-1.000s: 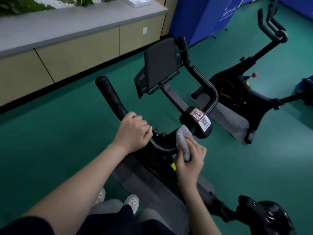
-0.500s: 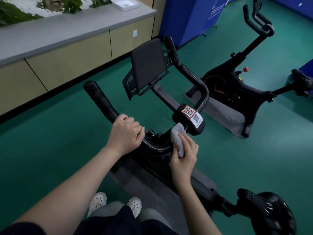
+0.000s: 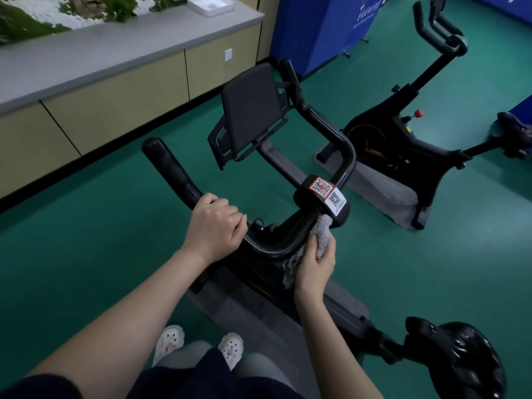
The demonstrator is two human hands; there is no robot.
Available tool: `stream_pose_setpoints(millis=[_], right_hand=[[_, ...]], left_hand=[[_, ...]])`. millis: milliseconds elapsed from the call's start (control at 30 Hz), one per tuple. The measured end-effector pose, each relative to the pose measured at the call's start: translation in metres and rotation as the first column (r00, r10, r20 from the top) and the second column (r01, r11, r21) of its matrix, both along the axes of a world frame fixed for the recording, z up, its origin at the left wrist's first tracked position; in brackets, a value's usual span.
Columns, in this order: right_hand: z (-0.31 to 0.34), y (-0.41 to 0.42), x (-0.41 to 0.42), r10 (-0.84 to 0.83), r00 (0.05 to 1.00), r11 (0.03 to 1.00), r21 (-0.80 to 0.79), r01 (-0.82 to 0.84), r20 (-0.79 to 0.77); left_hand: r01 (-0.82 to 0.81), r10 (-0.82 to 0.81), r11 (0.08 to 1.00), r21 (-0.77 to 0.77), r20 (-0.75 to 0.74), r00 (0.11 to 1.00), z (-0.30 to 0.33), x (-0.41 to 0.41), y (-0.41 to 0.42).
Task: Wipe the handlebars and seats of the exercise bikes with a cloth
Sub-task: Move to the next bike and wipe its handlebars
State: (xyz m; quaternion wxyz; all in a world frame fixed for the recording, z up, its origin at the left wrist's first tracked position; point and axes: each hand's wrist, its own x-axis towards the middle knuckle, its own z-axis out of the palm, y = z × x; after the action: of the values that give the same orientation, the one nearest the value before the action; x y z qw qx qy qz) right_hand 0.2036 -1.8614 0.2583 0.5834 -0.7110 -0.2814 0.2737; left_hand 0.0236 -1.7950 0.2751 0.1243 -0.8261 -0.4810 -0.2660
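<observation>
Left hand (image 3: 214, 226): fingers curled over the top of the handlebar (image 3: 178, 175), gripping the left bar where it bends down toward the centre. Knuckles face up; the forearm runs back toward the lower left of the view, bare to a dark sleeve.

Right hand (image 3: 315, 264): fingers and thumb wrapped round a grey cloth (image 3: 321, 236), holding it bunched against the curved cross-section of the handlebar, just below the centre clamp block (image 3: 319, 204). The upper end of the cloth touches the underside of that block; a loose tail of cloth hangs down beside the wrist. The forearm rises from the lower right.

Labels: two QR-code stickers (image 3: 328, 192) on top of the clamp block, one with a red border, one white with a line of small print beneath it. The print is too small to read. A blue banner (image 3: 322, 27) at the far wall carries white lettering, not legible. Orange marking on the frame of the second bike (image 3: 403, 145) cannot be read.

Other items: a dark tablet holder (image 3: 250, 110) stands tilted ahead of the handlebar. The seat (image 3: 460, 361) of the near bike lies at lower right, well apart from both hands. The second bike stands on a grey mat on the green floor (image 3: 86, 226), showing a red knob (image 3: 418, 113). A grey tabletop (image 3: 115, 53) over beige cabinets runs along the left wall, bearing a white tray (image 3: 210, 5).
</observation>
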Motion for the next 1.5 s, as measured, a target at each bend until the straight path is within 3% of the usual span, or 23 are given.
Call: stream_pose_setpoints(millis=[167, 433, 700, 900, 1167, 1333, 1500], right_hand=[[-0.007, -0.025, -0.016, 0.034, 0.999, 0.999, 0.02, -0.034, -0.034], [0.004, 0.008, 0.013, 0.055, 0.994, 0.997, -0.057, -0.061, -0.099], [-0.008, -0.034, -0.025, 0.064, 0.939, 0.996, -0.041, -0.083, -0.339], [-0.011, -0.022, -0.009, 0.068, 0.96, 0.994, -0.066, -0.089, -0.272], [-0.011, -0.046, -0.039, 0.086, 0.931, 0.993, -0.046, -0.11, -0.355], [-0.002, -0.038, -0.027, -0.013, 0.975, 1.0, -0.007, 0.012, -0.224], [0.008, -0.025, -0.002, 0.049, 0.974, 0.995, 0.072, -0.067, 0.221]], left_hand=[[0.0, 0.0, 1.0, 0.005, 0.008, 1.0, -0.003, 0.0, 0.0], [0.01, -0.01, 1.0, 0.018, 0.012, 1.0, -0.003, 0.0, -0.001], [0.006, -0.007, 0.999, 0.041, 0.028, 1.0, -0.004, 0.001, 0.0], [0.005, -0.007, 0.999, 0.048, 0.034, 0.999, -0.005, 0.001, 0.0], [0.01, -0.012, 0.998, 0.055, 0.036, 0.999, -0.006, 0.001, 0.001], [0.007, -0.009, 0.998, 0.058, 0.036, 0.999, -0.005, 0.001, 0.0], [0.012, -0.013, 0.998, 0.056, 0.023, 1.0, -0.005, 0.0, 0.001]])
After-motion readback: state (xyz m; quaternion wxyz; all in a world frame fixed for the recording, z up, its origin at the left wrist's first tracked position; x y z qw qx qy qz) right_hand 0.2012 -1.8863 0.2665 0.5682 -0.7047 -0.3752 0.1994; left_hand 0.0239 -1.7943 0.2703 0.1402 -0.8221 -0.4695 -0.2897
